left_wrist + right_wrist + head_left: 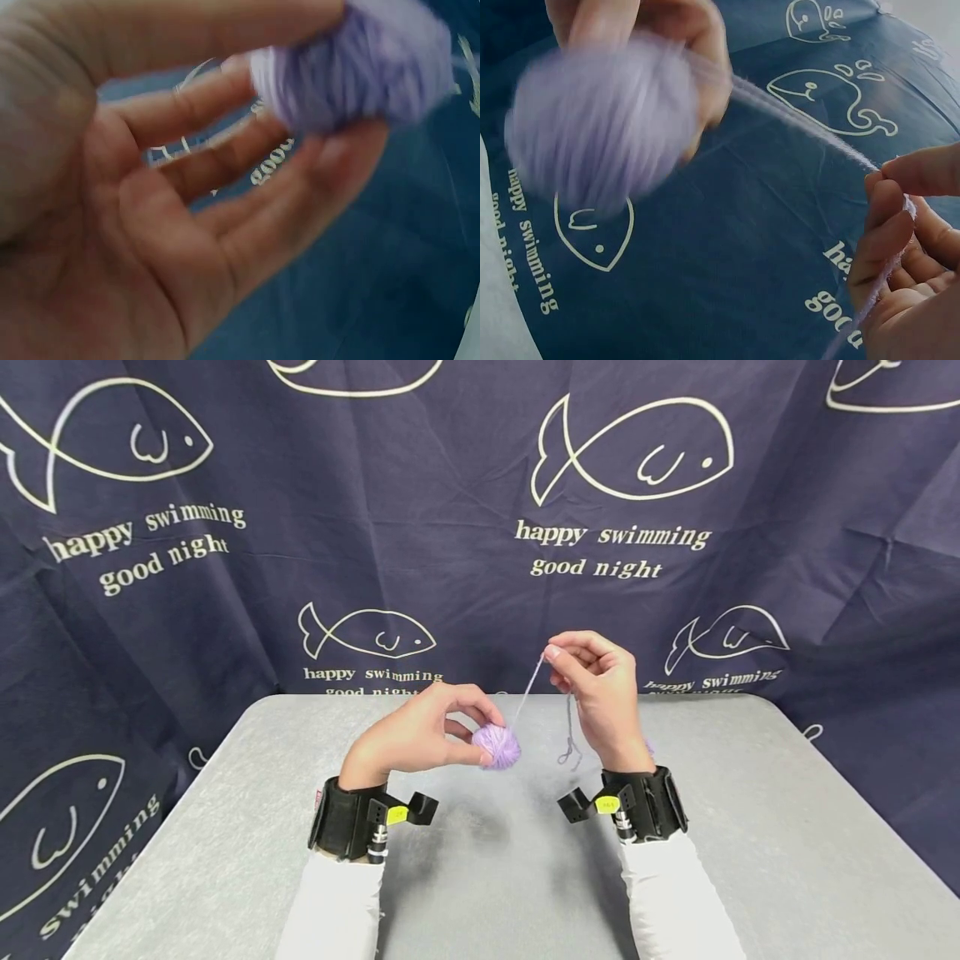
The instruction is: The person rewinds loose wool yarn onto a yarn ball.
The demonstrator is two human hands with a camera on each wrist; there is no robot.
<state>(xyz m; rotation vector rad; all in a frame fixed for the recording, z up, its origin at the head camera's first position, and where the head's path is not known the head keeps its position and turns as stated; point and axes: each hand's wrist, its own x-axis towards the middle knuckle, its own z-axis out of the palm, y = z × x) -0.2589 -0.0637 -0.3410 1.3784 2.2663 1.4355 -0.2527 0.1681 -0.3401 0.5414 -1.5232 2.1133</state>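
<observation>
A small ball of lilac yarn [497,747] is held above the table between the thumb and fingertips of my left hand [427,727]. In the left wrist view the yarn ball [360,67] is gripped at its edges, the palm apart from it. My right hand [600,689], higher and to the right, pinches the yarn strand [529,690] between thumb and forefinger. That strand runs taut down to the ball. A loose tail [569,735] hangs below the right hand. The right wrist view shows the strand [802,122] passing through the pinching fingers; the ball there is blurred.
A grey table [480,893] spreads under both hands. Behind it hangs a dark blue cloth [465,543] printed with fish and lettering. A bit of lilac [650,747] shows beside the right wrist, mostly hidden. Both wrists wear black camera straps.
</observation>
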